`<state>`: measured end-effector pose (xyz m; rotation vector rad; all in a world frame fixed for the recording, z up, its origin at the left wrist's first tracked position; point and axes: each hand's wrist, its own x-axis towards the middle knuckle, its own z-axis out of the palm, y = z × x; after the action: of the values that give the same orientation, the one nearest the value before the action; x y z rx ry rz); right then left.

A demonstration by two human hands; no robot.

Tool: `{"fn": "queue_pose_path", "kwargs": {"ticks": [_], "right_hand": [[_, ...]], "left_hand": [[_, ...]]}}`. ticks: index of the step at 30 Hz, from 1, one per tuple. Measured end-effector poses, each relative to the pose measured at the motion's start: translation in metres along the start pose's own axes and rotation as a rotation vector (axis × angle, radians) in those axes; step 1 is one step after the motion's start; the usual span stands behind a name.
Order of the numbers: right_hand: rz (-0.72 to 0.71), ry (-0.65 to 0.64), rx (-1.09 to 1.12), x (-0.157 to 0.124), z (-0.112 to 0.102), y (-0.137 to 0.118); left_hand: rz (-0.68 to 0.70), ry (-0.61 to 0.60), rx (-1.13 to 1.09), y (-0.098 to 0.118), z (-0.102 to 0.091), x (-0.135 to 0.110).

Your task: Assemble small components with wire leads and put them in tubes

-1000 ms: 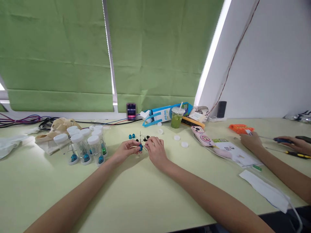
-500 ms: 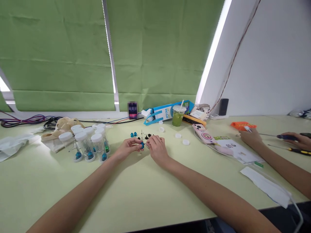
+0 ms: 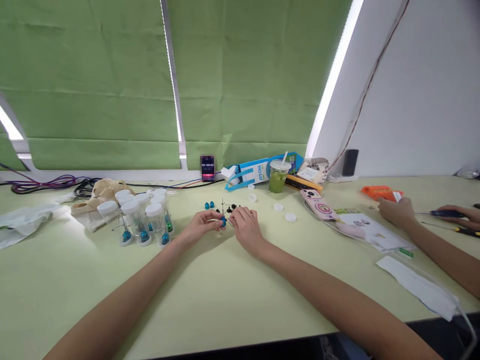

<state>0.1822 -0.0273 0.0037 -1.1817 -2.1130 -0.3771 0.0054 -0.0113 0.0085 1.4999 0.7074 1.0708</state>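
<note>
My left hand [image 3: 202, 226] pinches a small shiny blue piece [image 3: 224, 221] between thumb and fingers, and a thin metal rod [image 3: 222, 204] stands up from it. Close against its right side is my right hand [image 3: 246, 229], fingers bent together at the piece. What those right fingertips hold is too small to make out. Just beyond the hands lie two more blue pieces [image 3: 209, 205] and several small black parts [image 3: 234, 206]. To the left stand several clear tubes with white caps [image 3: 130, 207], with blue or green pieces at their bottoms.
Loose white caps [image 3: 290, 217] lie right of my hands. Behind them stand a lidded cup of green drink [image 3: 277, 180] and a blue-white bag [image 3: 255, 172]. A pink phone [image 3: 318, 204] lies further right. Another person's hands [image 3: 397, 212] are at the right, near screwdrivers [image 3: 446, 213].
The head view has turned slightly left, so everything sits a little further right. Both my hands stay together at the blue piece with hardly any visible movement.
</note>
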Motion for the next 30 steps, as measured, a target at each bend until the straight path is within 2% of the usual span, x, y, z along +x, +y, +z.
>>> {"fn": "queue_pose_path", "kwargs": {"ticks": [12,18,21,24,27,30], "right_hand": [[0.045,-0.008,0.017,0.0,-0.002,-0.002],[0.208,-0.047,0.036,0.002,-0.002,0.006],[0.34,-0.13,0.039,0.005,0.0,0.02],[0.434,-0.277,0.056,0.01,0.001,0.039],[0.459,-0.414,0.088,0.017,0.001,0.054],[0.424,-0.48,0.114,0.026,-0.001,0.057]], "left_hand": [[-0.011,0.023,-0.002,0.002,0.003,-0.002],[-0.012,0.115,-0.019,0.001,0.001,-0.001],[-0.005,0.166,-0.031,-0.001,-0.002,0.001],[0.005,0.225,-0.045,-0.004,-0.007,0.003],[0.017,0.287,-0.058,-0.006,-0.011,0.005],[0.025,0.339,-0.065,-0.008,-0.013,0.006]]}}
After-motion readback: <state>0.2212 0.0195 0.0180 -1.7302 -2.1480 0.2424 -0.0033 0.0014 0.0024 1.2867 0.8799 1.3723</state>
